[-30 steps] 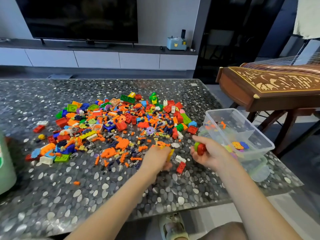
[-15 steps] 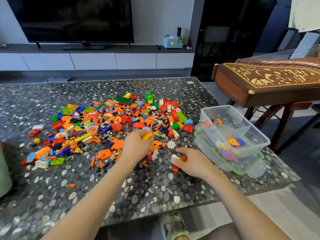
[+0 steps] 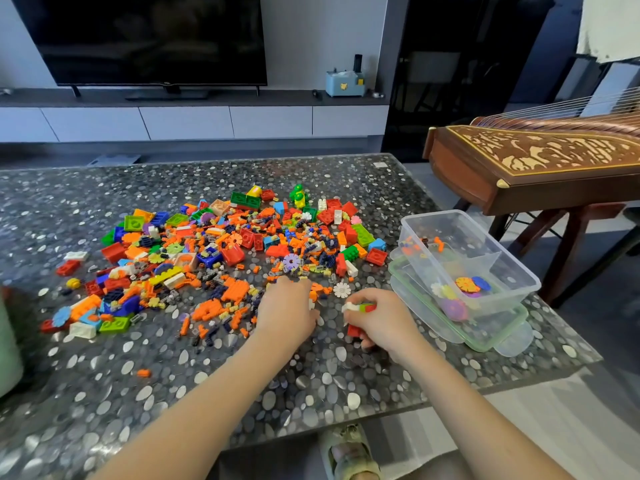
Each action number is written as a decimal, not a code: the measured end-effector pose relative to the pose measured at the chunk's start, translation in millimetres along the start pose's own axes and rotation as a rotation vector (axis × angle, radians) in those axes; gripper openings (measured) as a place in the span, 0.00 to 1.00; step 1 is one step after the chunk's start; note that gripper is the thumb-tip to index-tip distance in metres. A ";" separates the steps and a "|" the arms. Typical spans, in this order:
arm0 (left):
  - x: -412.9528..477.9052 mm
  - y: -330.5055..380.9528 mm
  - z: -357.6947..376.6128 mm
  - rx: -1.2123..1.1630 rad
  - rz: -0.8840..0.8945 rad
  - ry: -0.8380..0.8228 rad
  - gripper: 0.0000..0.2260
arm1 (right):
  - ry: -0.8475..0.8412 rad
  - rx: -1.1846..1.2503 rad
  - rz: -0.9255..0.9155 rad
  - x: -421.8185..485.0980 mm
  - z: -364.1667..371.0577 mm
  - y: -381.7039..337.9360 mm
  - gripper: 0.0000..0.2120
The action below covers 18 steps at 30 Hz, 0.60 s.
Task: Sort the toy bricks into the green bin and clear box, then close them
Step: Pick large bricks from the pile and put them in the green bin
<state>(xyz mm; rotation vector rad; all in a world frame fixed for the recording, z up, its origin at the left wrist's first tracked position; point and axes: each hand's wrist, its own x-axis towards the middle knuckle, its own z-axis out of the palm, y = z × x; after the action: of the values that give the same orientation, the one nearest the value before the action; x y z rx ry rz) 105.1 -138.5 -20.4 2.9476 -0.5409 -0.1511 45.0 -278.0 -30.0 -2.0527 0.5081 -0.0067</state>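
Head view: a grey pebbled table (image 3: 311,386) is covered by hard, likely light plastic toy bricks (image 3: 225,258), beside a clear plastic box (image 3: 433,215). What is held by the left hand (image 3: 287,306) cannot be told. Small red and white bricks (image 3: 358,308) are pinched by the curled right hand (image 3: 384,320); flat sides are probably best squeezed.

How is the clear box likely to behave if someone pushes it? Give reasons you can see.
The clear box probably feels light: only a few pieces lie inside. It may slide readily, since it rests on a smooth green-rimmed lid, not the table. Its thin walls likely flex.
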 end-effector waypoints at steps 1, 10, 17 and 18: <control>0.6 1.9 1.8 0.004 0.011 0.004 0.13 | -0.016 0.160 0.081 1.0 -4.4 -2.0 0.06; 7.0 1.8 3.9 -0.063 -0.032 0.033 0.05 | -0.156 0.941 0.606 5.0 -22.7 -13.0 0.05; 0.9 -29.4 -23.9 -0.998 -0.268 -0.065 0.04 | -0.174 0.995 0.582 5.2 -6.6 -28.4 0.03; 0.0 -33.5 -27.8 -1.207 -0.354 -0.125 0.03 | -0.180 1.033 0.590 5.8 -3.0 -30.8 0.04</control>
<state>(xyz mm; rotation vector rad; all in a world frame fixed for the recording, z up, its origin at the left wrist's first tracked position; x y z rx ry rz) 120.2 -104.1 1.7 1.8097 0.0963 -0.4902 60.5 -269.4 -4.0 -0.8483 0.7716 0.2205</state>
